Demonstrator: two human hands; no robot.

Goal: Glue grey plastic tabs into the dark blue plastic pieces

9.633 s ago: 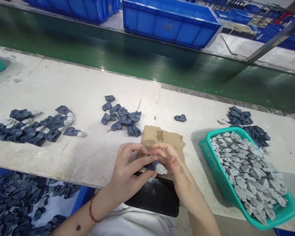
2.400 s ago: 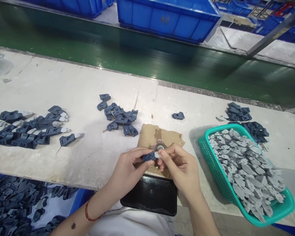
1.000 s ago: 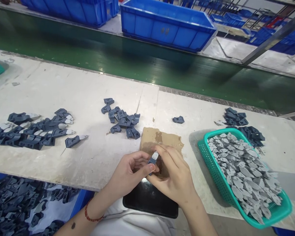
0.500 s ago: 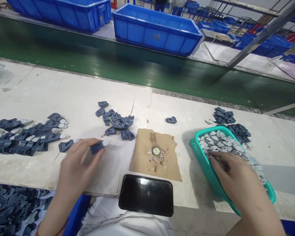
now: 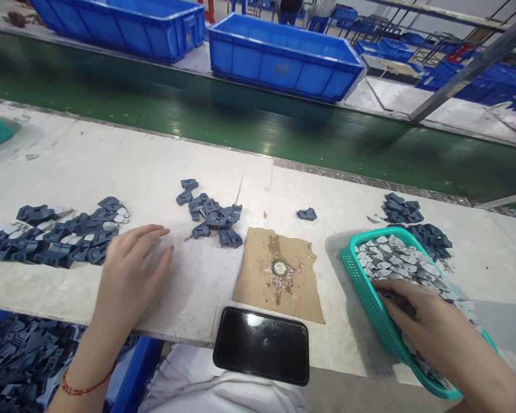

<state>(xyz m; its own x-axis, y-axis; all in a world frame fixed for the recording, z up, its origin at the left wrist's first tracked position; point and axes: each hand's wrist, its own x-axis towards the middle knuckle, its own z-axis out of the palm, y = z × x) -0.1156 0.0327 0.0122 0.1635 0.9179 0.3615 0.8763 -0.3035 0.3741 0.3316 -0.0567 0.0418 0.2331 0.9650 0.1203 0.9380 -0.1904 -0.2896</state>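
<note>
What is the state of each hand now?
Left hand: open, nothing visible in it.
Right hand: inside the green basket, grip cannot be told.

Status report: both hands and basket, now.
Left hand open, beside dark pieces. Right hand in green basket, among grey pieces; grip hidden. Phone lies by the cardboard.

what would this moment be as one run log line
left hand: open, near dark blue parts | right hand: in green basket, among grey pieces, grip hidden | cardboard: between hands

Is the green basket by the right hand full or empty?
Mostly full: grey pieces lie heaped across the green basket, and the right hand is in among them.
</note>
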